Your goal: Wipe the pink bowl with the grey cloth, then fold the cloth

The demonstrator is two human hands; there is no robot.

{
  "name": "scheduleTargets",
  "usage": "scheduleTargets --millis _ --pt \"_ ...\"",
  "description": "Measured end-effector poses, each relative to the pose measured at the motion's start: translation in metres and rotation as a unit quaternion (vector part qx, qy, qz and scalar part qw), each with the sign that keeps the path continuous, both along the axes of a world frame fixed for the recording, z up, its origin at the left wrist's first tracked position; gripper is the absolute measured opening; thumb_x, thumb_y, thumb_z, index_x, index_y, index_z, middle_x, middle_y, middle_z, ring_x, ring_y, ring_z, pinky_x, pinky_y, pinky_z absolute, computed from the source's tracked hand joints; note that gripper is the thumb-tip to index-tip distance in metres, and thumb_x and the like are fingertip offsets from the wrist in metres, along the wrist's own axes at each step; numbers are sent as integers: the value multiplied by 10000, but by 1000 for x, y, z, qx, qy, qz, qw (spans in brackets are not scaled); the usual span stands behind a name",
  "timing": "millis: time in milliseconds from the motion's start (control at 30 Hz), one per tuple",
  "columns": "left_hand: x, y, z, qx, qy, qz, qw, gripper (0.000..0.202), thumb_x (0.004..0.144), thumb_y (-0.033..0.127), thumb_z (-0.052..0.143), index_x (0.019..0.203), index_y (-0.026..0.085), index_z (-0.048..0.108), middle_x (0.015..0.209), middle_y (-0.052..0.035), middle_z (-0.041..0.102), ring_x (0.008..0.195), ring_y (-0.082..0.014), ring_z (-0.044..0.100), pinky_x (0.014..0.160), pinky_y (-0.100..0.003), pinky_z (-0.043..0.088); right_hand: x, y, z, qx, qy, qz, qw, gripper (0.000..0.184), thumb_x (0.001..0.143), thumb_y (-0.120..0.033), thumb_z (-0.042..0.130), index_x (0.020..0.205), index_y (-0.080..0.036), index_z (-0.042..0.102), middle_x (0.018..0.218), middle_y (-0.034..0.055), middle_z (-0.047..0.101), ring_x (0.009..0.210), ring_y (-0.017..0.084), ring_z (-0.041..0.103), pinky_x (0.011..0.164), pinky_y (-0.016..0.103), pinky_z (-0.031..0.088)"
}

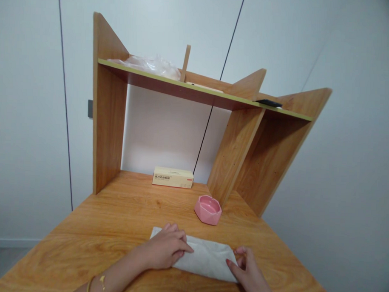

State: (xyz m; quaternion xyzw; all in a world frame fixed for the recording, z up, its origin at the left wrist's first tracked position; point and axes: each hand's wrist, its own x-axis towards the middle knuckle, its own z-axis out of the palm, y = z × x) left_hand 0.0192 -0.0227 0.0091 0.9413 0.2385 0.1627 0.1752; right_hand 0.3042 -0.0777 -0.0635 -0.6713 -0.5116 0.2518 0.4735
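A folded white cloth [206, 258] lies flat on the wooden desk [115, 220] near its front edge. My left hand [167, 247] rests palm down on the cloth's left half, fingers stretched out together and pressing it. My right hand [246, 269] is at the cloth's right end, with thumb and fingers pinching its near right corner. A gold bracelet shows on my left wrist.
A pink faceted ashtray [208, 209] sits just beyond the cloth. A long cream box [173, 177] lies at the back under the wooden shelf unit [196, 88]. Clear plastic [149, 64] and a dark flat object [268, 103] lie on top of the shelf. White walls surround the desk.
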Motion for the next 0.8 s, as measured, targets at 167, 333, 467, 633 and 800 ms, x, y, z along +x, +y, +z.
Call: scheduleTargets --millis 167,333,467,633,800 --pt "6 -8 -4 62 42 9 997 428 768 168 436 1126 387 519 903 -43 516 819 -200 424 728 -325 295 -18 9 26 81 42 -18 996 323 570 -360 596 755 -236 360 471 -104 350 428 104 377 441 223 296" --pt "0 2 0 -21 -20 33 999 410 688 156 484 1047 337 566 905 -22 545 870 -207 443 784 -344 305 -93 23 80 167 -14 22 986 223 634 -264 508 792 -228 354 556 -75 398 516 121 448 515 235 347" --pt "-17 37 -10 -176 -254 169 936 189 661 167 422 771 177 576 761 -33 563 769 -170 486 729 -287 367 -163 27 96 149 -113 85 979 186 655 -154 456 804 -225 368 619 -48 441 594 136 486 565 238 352" --pt "-35 66 -26 -249 -372 252 858 107 627 202 386 602 170 486 546 6 469 577 -138 475 588 -248 380 -220 28 77 83 -190 142 968 286 604 -56 464 823 -222 383 721 -9 515 658 164 521 585 253 353" --pt "-41 65 -22 -243 -369 261 858 134 623 211 370 587 171 493 524 14 462 562 -135 463 574 -240 369 -227 21 65 56 -135 228 963 297 634 -116 527 899 -203 428 748 4 545 668 160 533 593 246 388"
